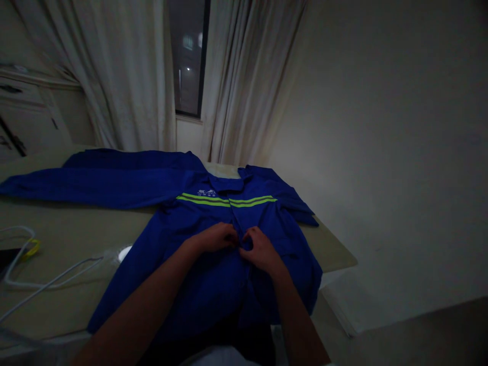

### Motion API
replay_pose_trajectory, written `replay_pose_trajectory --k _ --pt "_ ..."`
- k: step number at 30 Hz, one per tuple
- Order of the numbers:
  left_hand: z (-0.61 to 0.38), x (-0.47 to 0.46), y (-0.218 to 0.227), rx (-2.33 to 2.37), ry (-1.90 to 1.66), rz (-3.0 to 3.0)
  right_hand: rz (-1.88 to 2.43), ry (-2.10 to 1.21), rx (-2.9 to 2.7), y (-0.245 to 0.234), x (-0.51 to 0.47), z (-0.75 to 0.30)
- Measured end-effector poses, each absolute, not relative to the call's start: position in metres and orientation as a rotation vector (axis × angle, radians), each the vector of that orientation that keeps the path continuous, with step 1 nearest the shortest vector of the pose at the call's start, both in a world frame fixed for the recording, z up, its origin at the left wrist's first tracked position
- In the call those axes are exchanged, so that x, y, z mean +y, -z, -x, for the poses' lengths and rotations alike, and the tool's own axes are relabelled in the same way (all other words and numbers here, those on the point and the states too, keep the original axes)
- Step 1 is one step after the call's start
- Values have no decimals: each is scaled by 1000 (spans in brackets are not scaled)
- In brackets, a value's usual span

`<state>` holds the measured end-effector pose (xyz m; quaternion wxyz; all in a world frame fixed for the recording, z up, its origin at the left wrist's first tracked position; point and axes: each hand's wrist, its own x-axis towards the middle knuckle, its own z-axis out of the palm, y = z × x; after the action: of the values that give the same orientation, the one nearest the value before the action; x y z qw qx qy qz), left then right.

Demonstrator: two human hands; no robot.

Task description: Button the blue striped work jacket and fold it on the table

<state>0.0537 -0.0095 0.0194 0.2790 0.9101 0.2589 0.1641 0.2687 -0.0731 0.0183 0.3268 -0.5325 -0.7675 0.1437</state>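
Note:
A blue work jacket (198, 223) with two bright green stripes across the chest lies face up on a beige table (68, 239). One sleeve stretches far to the left. My left hand (217, 238) and my right hand (259, 249) meet at the jacket's front opening, below the stripes. Both have their fingers pinched on the cloth along the front edge. The room is dim, so any button between the fingertips is too small to make out.
White cables (46, 279) and a dark flat device (7, 256) lie on the table's left side. Pale curtains (125, 76) frame a dark window (188, 56) behind the table. A bare wall (381, 127) stands to the right, with floor below it.

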Motion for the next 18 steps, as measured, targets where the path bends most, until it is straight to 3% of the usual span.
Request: replay_pose_trajectory --k 18 --pt "-61 -19 -20 812 -675 -2383 1217 -504 -1811 -7 -73 -267"
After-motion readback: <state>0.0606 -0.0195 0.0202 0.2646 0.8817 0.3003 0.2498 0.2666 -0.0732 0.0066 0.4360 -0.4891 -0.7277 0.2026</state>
